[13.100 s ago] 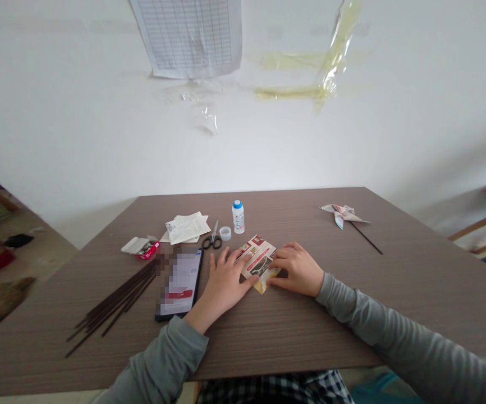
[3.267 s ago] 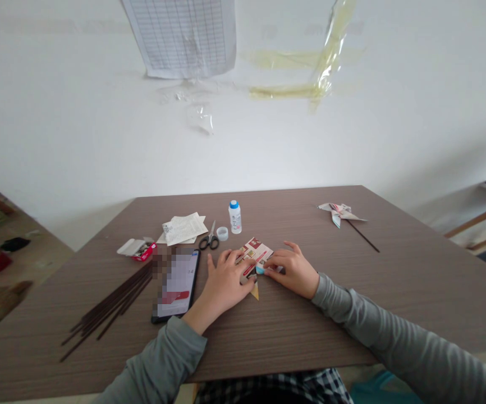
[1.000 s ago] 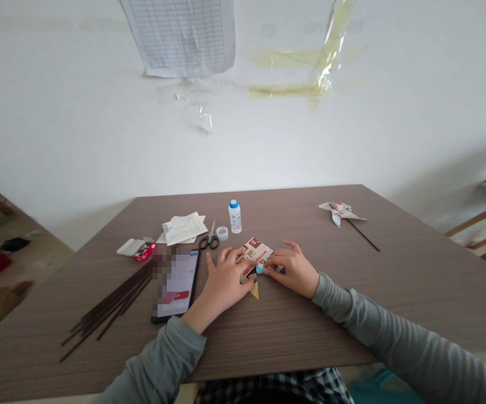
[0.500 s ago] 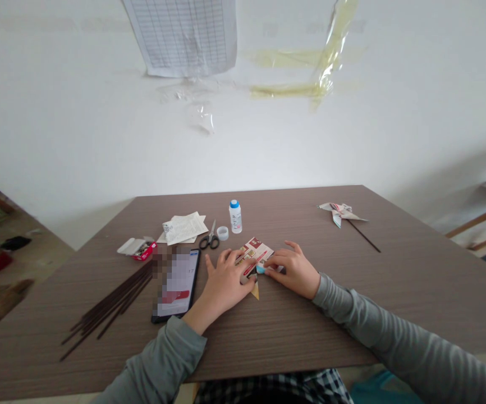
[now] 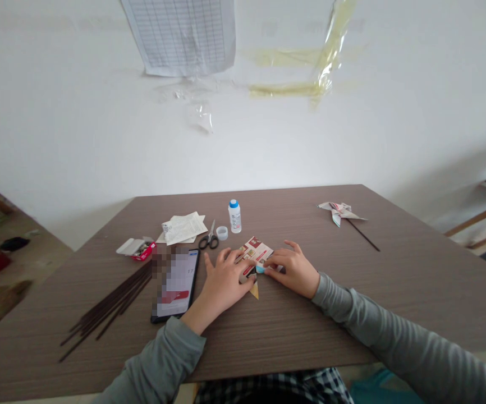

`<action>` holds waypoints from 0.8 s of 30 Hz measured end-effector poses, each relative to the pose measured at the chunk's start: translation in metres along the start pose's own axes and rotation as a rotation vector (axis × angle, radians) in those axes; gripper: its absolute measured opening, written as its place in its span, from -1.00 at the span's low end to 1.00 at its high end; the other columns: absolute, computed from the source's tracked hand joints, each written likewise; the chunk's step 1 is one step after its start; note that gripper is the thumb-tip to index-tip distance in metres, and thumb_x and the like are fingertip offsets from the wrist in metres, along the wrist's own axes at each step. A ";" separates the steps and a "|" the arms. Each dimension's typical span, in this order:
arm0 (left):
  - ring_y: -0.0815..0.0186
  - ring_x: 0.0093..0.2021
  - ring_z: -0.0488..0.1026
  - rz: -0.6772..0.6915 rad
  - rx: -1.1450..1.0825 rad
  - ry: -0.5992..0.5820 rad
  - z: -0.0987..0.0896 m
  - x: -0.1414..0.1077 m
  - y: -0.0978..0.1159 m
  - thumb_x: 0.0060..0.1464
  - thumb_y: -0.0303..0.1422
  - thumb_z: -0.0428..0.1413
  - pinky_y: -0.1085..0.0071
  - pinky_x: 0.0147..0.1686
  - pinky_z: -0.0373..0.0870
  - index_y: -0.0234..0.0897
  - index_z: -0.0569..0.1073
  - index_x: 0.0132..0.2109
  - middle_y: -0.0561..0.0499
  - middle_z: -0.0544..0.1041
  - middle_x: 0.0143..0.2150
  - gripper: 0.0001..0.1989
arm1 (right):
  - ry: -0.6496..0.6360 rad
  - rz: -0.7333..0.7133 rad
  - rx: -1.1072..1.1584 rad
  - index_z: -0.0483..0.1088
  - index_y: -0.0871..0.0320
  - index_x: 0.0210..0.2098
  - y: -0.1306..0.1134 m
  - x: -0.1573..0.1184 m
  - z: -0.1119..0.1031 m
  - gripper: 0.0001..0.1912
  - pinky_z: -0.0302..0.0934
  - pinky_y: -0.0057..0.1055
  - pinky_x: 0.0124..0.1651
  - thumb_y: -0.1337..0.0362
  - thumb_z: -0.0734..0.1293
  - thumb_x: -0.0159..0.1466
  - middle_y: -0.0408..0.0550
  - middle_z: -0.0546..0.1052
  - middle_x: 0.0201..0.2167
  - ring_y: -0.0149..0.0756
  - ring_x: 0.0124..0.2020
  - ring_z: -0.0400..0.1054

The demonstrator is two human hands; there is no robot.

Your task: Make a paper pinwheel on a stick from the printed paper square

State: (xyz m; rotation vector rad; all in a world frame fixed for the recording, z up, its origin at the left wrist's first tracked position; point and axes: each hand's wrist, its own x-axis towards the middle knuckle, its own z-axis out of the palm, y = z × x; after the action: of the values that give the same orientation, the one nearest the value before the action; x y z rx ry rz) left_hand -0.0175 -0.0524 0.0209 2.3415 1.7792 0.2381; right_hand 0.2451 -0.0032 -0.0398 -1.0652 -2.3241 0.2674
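A printed paper with red and white patches lies on the table between my hands, with a light blue corner and a tan pointed flap showing. My left hand rests over its left part, thumb and forefinger gripping it at the near edge while the other fingers spread over it. At the blue corner, my right hand pinches the paper between thumb and fingers. The fold under my fingers is partly hidden. Just beyond my left hand lie black-handled scissors, a clear cap and a white bottle with a blue top.
Left of my hands lie a phone, several dark thin sticks, an opened red box of small items and a stack of papers. A paper pinwheel on a stick lies at the far right. A wall stands behind the table.
Hardly anything differs: both hands keep their places on the paper, and the whole view has shifted very slightly.
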 end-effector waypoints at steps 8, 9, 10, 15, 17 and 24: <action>-0.48 0.79 0.42 0.002 -0.021 0.014 0.001 0.000 -0.001 0.55 -0.21 0.43 -0.92 0.79 0.03 0.17 0.79 0.55 -0.17 0.71 0.68 -0.48 | -0.007 0.000 0.001 0.85 -0.18 -0.07 0.001 -0.001 0.000 -0.86 0.43 0.39 0.68 0.15 0.58 0.64 -0.06 0.90 -0.18 0.10 -0.04 0.85; -0.48 0.78 0.43 0.008 -0.025 0.019 0.002 0.000 -0.002 0.55 -0.21 0.44 -0.91 0.79 0.03 0.18 0.78 0.57 -0.17 0.71 0.67 -0.46 | -0.006 -0.004 -0.003 0.85 -0.16 -0.06 0.001 -0.001 0.000 -0.86 0.41 0.38 0.69 0.15 0.58 0.65 -0.05 0.90 -0.18 0.09 -0.04 0.85; -0.48 0.78 0.43 0.012 -0.024 0.021 0.002 0.000 -0.002 0.55 -0.22 0.44 -0.91 0.79 0.03 0.19 0.77 0.58 -0.17 0.71 0.67 -0.45 | -0.005 -0.011 -0.008 0.85 -0.13 -0.05 0.002 -0.001 0.001 -0.87 0.39 0.39 0.70 0.15 0.58 0.65 -0.04 0.89 -0.18 0.07 -0.04 0.84; -0.49 0.78 0.42 0.015 -0.012 0.010 0.003 0.001 -0.003 0.56 -0.18 0.43 -0.97 0.77 0.00 0.28 0.83 0.52 -0.16 0.67 0.70 -0.51 | 0.009 -0.028 -0.014 0.87 -0.10 -0.01 0.003 -0.001 0.002 -0.89 0.38 0.42 0.69 0.17 0.59 0.64 -0.04 0.89 -0.19 0.06 -0.05 0.85; -0.49 0.78 0.40 0.017 -0.012 0.003 0.003 0.001 -0.003 0.57 -0.17 0.41 -0.98 0.76 -0.01 0.29 0.83 0.52 -0.16 0.66 0.71 -0.52 | 0.007 -0.011 -0.008 0.87 -0.15 -0.02 0.002 0.000 0.001 -0.87 0.41 0.39 0.69 0.15 0.58 0.64 -0.05 0.90 -0.18 0.08 -0.05 0.85; -0.47 0.80 0.38 0.003 -0.006 -0.020 -0.001 0.001 -0.001 0.59 -0.20 0.41 -1.00 0.75 -0.04 0.23 0.84 0.51 -0.17 0.65 0.73 -0.54 | -0.001 0.003 -0.010 0.87 -0.17 -0.05 -0.001 0.000 -0.001 -0.87 0.42 0.39 0.71 0.16 0.59 0.62 -0.07 0.91 -0.17 0.10 -0.06 0.87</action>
State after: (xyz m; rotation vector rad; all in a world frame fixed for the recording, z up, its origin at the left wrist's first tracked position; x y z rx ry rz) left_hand -0.0181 -0.0511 0.0213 2.3348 1.7630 0.2189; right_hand 0.2449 -0.0034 -0.0385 -1.0731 -2.3273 0.2582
